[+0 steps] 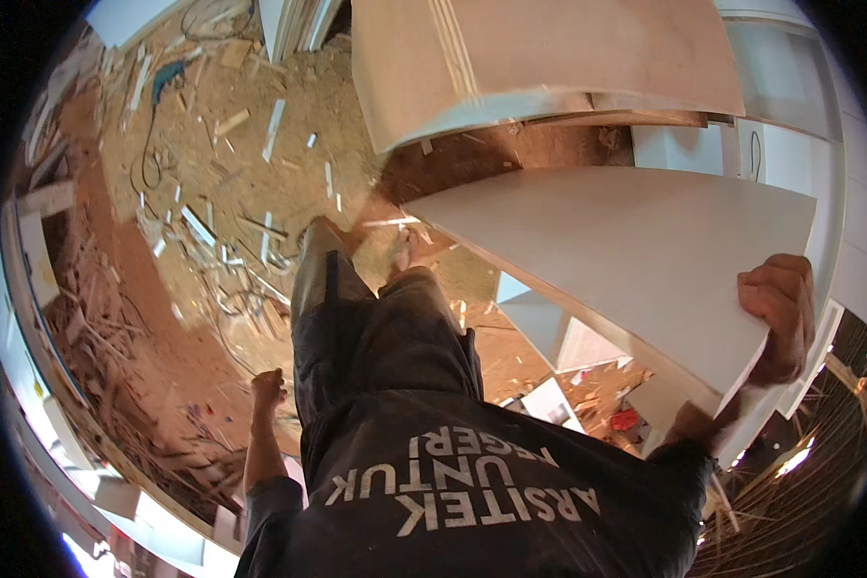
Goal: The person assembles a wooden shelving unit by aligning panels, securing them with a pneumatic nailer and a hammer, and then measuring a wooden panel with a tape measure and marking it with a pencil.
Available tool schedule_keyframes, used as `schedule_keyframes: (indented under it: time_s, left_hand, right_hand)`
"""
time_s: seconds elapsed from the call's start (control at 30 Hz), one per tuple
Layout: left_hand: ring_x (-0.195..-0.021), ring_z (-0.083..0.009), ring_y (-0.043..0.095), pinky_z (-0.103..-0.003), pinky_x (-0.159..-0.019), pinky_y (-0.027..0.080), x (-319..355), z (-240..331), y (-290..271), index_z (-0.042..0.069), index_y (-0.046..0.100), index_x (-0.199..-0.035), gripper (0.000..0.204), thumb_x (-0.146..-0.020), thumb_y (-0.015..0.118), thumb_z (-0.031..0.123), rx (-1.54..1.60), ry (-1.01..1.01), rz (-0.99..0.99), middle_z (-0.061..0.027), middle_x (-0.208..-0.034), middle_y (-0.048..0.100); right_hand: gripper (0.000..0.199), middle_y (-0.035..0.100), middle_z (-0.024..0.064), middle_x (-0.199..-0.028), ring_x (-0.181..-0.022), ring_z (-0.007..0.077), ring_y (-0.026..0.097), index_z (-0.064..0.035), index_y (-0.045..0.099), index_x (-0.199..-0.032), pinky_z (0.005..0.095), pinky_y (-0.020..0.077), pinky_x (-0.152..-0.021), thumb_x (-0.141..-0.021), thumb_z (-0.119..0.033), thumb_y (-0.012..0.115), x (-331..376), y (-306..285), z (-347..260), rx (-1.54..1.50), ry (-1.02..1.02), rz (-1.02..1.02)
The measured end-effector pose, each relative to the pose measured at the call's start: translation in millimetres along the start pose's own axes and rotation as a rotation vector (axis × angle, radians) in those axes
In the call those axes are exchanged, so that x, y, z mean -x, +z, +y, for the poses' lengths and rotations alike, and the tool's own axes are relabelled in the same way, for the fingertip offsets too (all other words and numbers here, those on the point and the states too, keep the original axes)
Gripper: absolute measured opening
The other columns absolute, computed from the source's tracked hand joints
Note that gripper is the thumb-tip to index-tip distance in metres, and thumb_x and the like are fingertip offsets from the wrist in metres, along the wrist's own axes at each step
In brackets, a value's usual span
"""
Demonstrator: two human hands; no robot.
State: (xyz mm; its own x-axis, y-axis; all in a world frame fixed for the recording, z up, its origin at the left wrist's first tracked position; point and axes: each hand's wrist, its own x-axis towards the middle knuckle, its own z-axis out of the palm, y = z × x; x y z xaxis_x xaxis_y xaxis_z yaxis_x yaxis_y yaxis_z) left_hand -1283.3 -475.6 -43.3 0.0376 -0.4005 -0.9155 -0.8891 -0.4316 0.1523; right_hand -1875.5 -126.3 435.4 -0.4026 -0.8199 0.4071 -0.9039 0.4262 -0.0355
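My right hand (pixel 782 301) grips the right end of a large white-faced panel (pixel 626 236), its fingers curled over the edge onto the white face. The panel is tilted and reaches from beside my legs to the right, its bare wooden edge turned toward me. Its thumb side is hidden behind the board. My left hand (pixel 268 390) hangs low at my left side, fingers curled in, and nothing shows in it.
Beyond the panel stands a large plywood carcass (pixel 588 48), with white cabinet units (pixel 785 77) to its right. Wood offcuts (pixel 231 120) and sawdust litter the floor. A teal power drill (pixel 168 77) lies far left with its cord. Scrap wood (pixel 111 371) is heaped at left.
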Motion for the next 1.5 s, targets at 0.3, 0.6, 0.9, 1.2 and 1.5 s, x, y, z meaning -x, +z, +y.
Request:
schedule_keyframes:
  time_s: [0.3,0.6,0.9,1.2,1.5]
  left_hand:
    - [-0.07,-0.0138,0.064,-0.028,-0.058,0.05,37.4,-46.2,123.9,0.001,0.069,-0.116,0.027,-0.102,0.062,0.024,-0.163,0.302,-0.124,-0.0048,-0.095,0.07]
    - [-0.09,-0.019,0.069,-0.033,-0.076,0.055,137.8,-5.2,173.0,-0.004,0.064,-0.127,0.045,-0.097,0.071,0.029,0.287,0.516,0.128,-0.0122,-0.103,0.072]
    - [-0.127,-0.0438,0.051,-0.053,-0.107,0.041,231.0,239.6,358.0,-0.004,0.052,-0.136,0.099,-0.072,0.078,0.067,0.236,1.596,0.221,-0.0253,-0.134,0.056]
    - [-0.09,-0.0416,0.064,-0.048,-0.079,0.051,274.5,232.9,330.9,0.001,0.061,-0.1,0.075,-0.075,0.074,0.07,0.571,1.507,0.116,-0.0198,-0.092,0.065]
    - [-0.067,-0.0169,0.053,-0.034,-0.06,0.043,292.5,89.5,153.5,-0.001,0.066,-0.084,0.082,-0.072,0.075,0.079,1.075,1.341,0.71,-0.0047,-0.073,0.057]
  right_hand:
    - [0.032,0.063,0.0121,-0.077,-0.071,0.025,0.062,-0.0027,0.064,-0.093,0.0334,0.0492,-0.061,-0.067,-0.018,0.076,63.4,-4.9,-12.9,0.041,0.08,0.13]
    - [0.085,0.062,0.0257,-0.118,-0.111,0.0366,0.061,0.0113,0.058,-0.125,0.0429,0.0507,-0.092,-0.085,-0.063,0.062,95.0,-41.4,3.5,0.061,0.055,0.015]
    - [0.065,0.063,0.0104,-0.077,-0.069,0.0263,0.063,-0.0025,0.066,-0.088,0.0369,0.0505,-0.062,-0.097,-0.066,0.055,134.8,-36.6,116.1,0.11,-0.041,0.161]
    - [0.052,0.075,0.0076,-0.088,-0.07,0.0266,0.071,-0.0089,0.075,-0.095,0.0364,0.0561,-0.061,-0.098,-0.058,0.059,88.7,-121.7,128.3,0.819,-0.329,0.605]
    - [0.054,0.066,0.0113,-0.112,-0.094,0.03,0.065,-0.0095,0.065,-0.117,0.0426,0.0532,-0.078,-0.099,-0.059,0.054,69.8,-178.2,15.4,-0.183,0.156,1.048]
